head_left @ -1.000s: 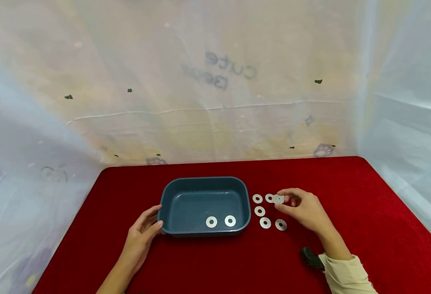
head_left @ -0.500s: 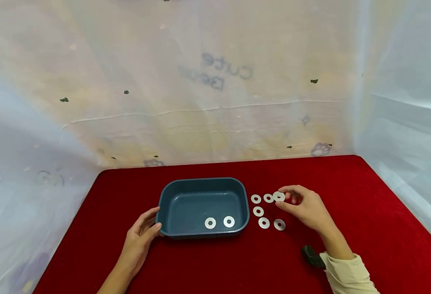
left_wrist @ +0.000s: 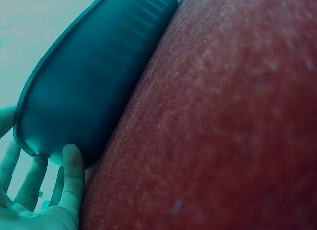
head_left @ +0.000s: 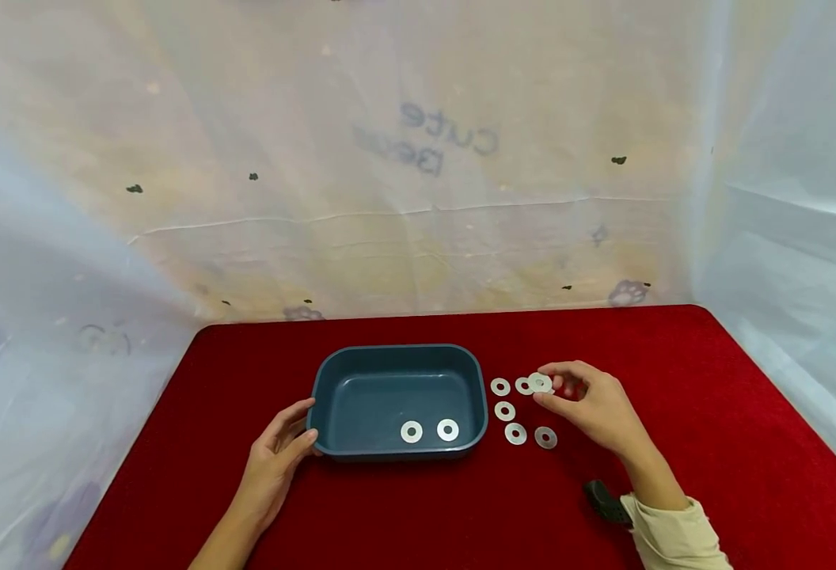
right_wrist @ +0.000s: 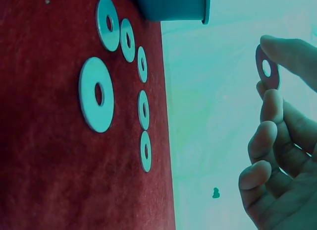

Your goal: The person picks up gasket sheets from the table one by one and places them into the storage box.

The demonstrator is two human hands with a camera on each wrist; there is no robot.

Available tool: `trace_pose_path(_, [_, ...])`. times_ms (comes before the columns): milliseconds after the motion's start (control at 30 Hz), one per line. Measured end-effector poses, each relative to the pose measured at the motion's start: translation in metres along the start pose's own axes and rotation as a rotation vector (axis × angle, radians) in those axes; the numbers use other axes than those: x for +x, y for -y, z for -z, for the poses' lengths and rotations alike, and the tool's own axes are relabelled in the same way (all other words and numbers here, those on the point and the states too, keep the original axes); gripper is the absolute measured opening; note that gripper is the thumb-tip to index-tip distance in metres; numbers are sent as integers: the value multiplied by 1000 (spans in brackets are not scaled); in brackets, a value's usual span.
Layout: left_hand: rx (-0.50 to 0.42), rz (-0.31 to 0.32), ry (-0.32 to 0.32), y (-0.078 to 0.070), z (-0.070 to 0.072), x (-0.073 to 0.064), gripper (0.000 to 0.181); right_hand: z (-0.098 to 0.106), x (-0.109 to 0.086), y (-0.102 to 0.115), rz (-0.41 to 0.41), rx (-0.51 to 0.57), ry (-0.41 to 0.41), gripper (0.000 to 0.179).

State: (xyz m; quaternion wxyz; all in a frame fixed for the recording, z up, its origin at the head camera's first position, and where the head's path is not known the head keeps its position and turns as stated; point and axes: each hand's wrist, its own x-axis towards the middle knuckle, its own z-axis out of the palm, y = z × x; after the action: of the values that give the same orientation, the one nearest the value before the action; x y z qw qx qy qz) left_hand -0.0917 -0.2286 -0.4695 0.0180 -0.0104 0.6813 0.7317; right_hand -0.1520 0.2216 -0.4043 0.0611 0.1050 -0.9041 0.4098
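My left hand [head_left: 273, 453] rests at the left end of a blue-grey plastic tub [head_left: 389, 454]. In the left wrist view its fingertips and thumb touch the tub's outer wall [left_wrist: 74, 101] and rim, spread rather than wrapped around it. A flat metal washer [right_wrist: 276, 80] is pinched between the thumb and a finger of my right hand [head_left: 592, 404], raised off the cloth. Beneath and left of that hand lie several more washers [head_left: 504, 411], flat on the red cloth; the raised washer partly hides one. Two washers [head_left: 448, 430] lie inside the tub near its front wall.
Red cloth [head_left: 418, 507] covers the table. A pale printed sheet [head_left: 418, 237] hangs behind it and along both sides. A dark strap-like piece [head_left: 606, 502] shows beside the right sleeve [head_left: 674, 534].
The pinched washer has tilted a little and now faces the head camera more flatly. Both hands and the tub hold nearly the same places; the head view has shifted slightly.
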Motion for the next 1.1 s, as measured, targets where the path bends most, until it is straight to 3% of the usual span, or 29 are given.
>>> trace_pose_path(1100, [29,13,-17,-3,-1,-1,53,-16,-2,15,102,37,8,30])
